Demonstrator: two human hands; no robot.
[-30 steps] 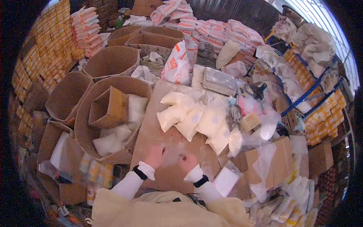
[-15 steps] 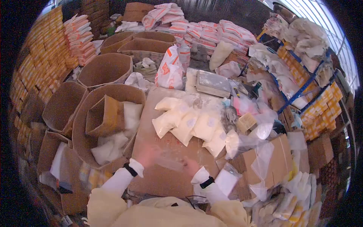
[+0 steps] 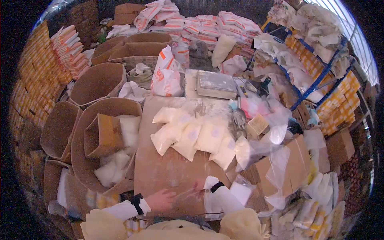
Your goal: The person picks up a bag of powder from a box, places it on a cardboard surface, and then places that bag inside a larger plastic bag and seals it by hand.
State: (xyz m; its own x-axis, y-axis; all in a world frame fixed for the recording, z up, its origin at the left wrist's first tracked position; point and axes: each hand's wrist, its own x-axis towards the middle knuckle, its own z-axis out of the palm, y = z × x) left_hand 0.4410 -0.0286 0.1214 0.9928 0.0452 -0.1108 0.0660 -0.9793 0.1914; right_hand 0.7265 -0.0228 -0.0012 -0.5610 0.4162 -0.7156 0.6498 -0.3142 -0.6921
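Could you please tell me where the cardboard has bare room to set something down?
The cardboard is bare between the filled bags, left hand and right hand; a narrower strip separates those bags from the round carton. Right of the bags, it is crowded with a small box and clear plastic.

I see brown cardboard sheet (image 3: 168, 176) as work surface, faint red print near middle, white powder (image 3: 218, 107) dusted over far part. Cluster of plump pale bags (image 3: 188, 140) lies there, several overlapping, some with round pale mark. Beyond them, flat metal box (image 3: 217, 85) sits near far edge. On right side I make out rounded metal thing (image 3: 239, 117), small light box (image 3: 258, 125) tilted, pink plastic (image 3: 253, 106) in heap, details unclear to me.
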